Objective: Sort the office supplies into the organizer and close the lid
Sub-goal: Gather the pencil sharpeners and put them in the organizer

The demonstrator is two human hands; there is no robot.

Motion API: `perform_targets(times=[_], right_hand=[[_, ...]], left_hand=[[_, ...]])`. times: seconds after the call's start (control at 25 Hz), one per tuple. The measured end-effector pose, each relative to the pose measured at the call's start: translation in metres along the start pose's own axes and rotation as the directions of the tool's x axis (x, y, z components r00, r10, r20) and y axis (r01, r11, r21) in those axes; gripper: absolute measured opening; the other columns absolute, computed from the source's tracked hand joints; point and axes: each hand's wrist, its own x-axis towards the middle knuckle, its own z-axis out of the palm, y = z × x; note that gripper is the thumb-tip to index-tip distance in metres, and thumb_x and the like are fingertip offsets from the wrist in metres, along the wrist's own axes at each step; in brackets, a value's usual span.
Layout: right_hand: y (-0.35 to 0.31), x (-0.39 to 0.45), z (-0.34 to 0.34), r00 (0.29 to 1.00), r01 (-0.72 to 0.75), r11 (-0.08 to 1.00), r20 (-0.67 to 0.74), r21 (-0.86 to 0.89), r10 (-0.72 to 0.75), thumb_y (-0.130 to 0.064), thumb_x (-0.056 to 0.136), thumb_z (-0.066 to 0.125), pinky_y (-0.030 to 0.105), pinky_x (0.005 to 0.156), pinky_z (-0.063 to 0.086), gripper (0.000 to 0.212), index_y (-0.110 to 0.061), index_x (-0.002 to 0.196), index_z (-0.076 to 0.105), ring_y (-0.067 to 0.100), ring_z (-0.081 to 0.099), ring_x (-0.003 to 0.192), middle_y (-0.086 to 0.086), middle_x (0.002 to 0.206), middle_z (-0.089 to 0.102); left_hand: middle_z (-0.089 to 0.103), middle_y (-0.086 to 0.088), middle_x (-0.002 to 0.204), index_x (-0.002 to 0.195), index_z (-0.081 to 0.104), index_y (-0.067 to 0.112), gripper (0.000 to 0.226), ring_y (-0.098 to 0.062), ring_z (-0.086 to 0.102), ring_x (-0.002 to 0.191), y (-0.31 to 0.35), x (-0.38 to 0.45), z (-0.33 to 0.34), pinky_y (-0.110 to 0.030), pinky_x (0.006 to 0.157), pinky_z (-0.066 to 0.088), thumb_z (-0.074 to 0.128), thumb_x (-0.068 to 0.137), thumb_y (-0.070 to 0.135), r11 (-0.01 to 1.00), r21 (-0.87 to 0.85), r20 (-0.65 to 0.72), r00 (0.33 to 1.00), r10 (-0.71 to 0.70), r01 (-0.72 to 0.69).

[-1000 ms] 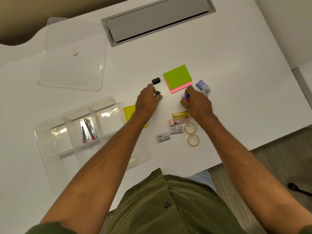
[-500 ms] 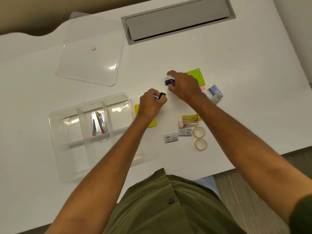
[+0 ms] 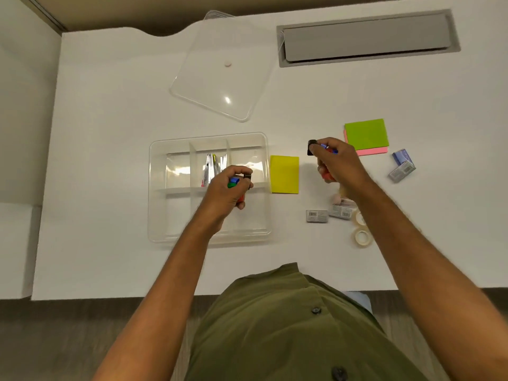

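Both hands carry small binder clips: the left hand (image 3: 229, 189), fingers curled around several, hovers over the organizer (image 3: 158, 193); the right hand (image 3: 336, 163) pinches more beside the yellow notepad (image 3: 284, 174). Next, probably, dropping them into one compartment.

White table (image 3: 110, 105) w/ clear organizer (image 3: 158, 215), lid (image 3: 220, 86), sticky pads, staple boxes, tape rolls.

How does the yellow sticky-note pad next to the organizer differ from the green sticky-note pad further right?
The yellow sticky-note pad lies alone on the white desk, close beside the clear plastic organizer; the green sticky-note pad sits stacked on a pink pad, far from it. The yellow one lies square to the organizer; the green one is slightly rotated. Both lie flat, outside the organizer, not yet sorted.
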Motion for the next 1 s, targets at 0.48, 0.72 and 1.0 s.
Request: perform_targets(times=[0.48, 0.72, 1.0], right_hand=[[0.0, -0.07, 0.091, 0.989, 0.022, 0.996, 0.146, -0.086, -0.01, -0.026, 0.095, 0.068, 0.019, 0.053, 0.05, 0.016, -0.012, 0.102, 0.071, 0.005, 0.059, 0.056, 0.002, 0.083, 0.064], [0.012, -0.073, 0.111, 0.98, 0.11, 0.973, 0.183, -0.202, -0.073, -0.022, 0.095, 0.068, 0.038, 0.076, 0.064, 0.011, -0.014, 0.103, 0.068, 0.02, 0.069, 0.081, 0.002, 0.098, 0.065], [0.029, -0.078, 0.131, 0.88, 0.468, 0.648, 0.381, -0.601, -0.282, -0.019, 0.092, 0.069, 0.027, 0.084, 0.048, 0.013, -0.02, 0.105, 0.066, 0.013, 0.052, 0.098, 0.001, 0.109, 0.057]], left_hand=[[0.064, -0.009, 0.119, 0.128, 0.064, 0.016, 0.033, -0.023, 0.064, 0.105, -0.039, -0.018, 0.032, -0.025, 0.085, 0.046, 0.06, 0.095, 0.011, 0.738, 0.662, -0.02, 0.982, 0.189, -0.128], [0.063, -0.012, 0.125, 0.133, 0.06, 0.012, 0.036, -0.026, 0.065, 0.107, -0.036, -0.03, 0.032, -0.031, 0.088, 0.049, 0.061, 0.097, 0.016, 0.712, 0.699, -0.021, 0.992, 0.121, -0.072], [0.052, -0.008, 0.144, 0.135, 0.057, 0.018, 0.046, -0.027, 0.049, 0.133, -0.06, -0.055, -0.012, -0.037, 0.104, 0.043, 0.066, 0.093, 0.036, 0.551, 0.811, -0.126, 0.861, 0.493, -0.197]])
